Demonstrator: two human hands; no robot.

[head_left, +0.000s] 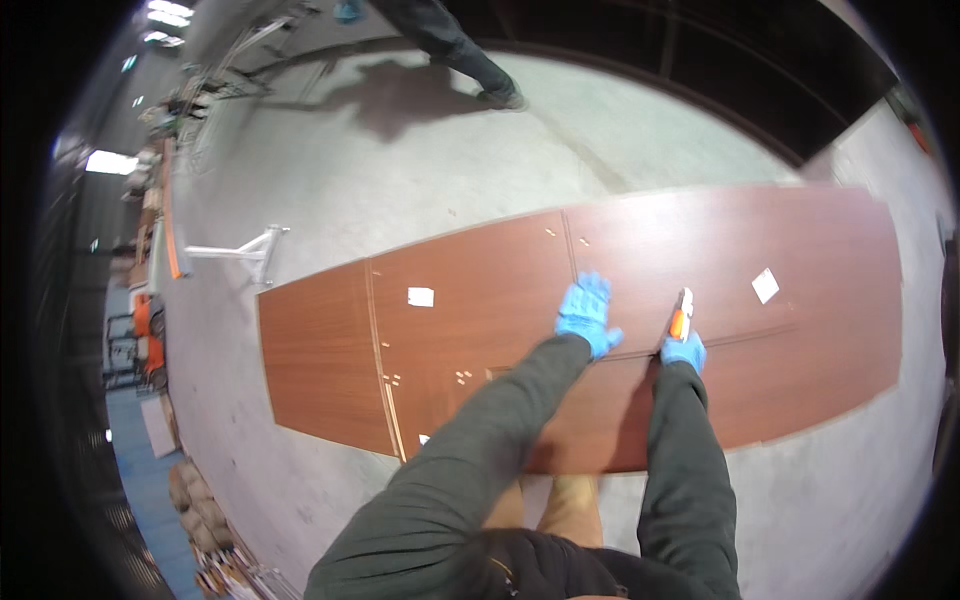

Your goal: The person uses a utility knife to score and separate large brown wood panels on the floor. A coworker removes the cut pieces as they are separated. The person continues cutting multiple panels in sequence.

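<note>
Reddish-brown wood panels (470, 300) lie side by side in front of me, with dark seams between them. My left hand (588, 315), in a blue glove, lies flat on a panel close to a seam, fingers stretched out. My right hand (684, 352), also blue-gloved, is closed round a small orange-and-white handheld tool (681, 318) that points away from me; its exact kind is not clear. White paper labels, one left (420, 297) and one right (765, 286), lie on the panels. Several small pale pieces (463, 377) sit near the seams.
A person's leg (470, 70) stands on the grey floor beyond the panels. Dark panels (700, 60) are at the far right. A white metal stand (250, 252) is at the left, with an orange forklift (148, 340) and stacked sacks (200, 505) further left.
</note>
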